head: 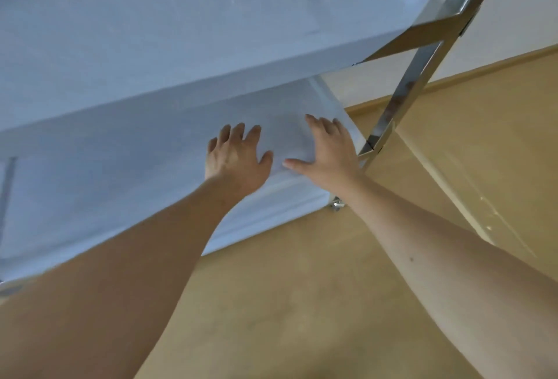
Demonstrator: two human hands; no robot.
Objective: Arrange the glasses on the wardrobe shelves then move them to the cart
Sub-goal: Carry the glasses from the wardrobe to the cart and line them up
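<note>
From my head camera I look down at the cart [169, 55]. It has 2 pale trays that I can see, a top tray [151, 31] and a lower tray [120, 185]. A shiny metal frame [422, 76] holds them up on the right. A small wheel [336, 205] shows under the lower tray, and the floor [287, 303] below is tan.

Both my arms reach out to the lower tray. My left hand [237, 161] is over that tray, with the fingers spread a little and bent loosely. It holds nothing. I cannot tell if it touches the tray or hangs just above it. My right hand [327, 152] is beside it, near the tray's right end, close to the metal frame. Its fingers are spread wide and the thumb points toward my left hand. It holds nothing too. The 2 hands are near each other but apart.

I see no glasses at all. Not in my hands, not on the top tray, not on the part of the lower tray that shows. The wardrobe is not in view either. So I cannot say where the glasses are.

I think this is the cart part of the job, with my hands at the lower tray and nothing in them. Next I would need to turn to the wardrobe, find the glasses, and grip them gently, because glass can slip and break. Then I would set them down softly on a tray.
</note>
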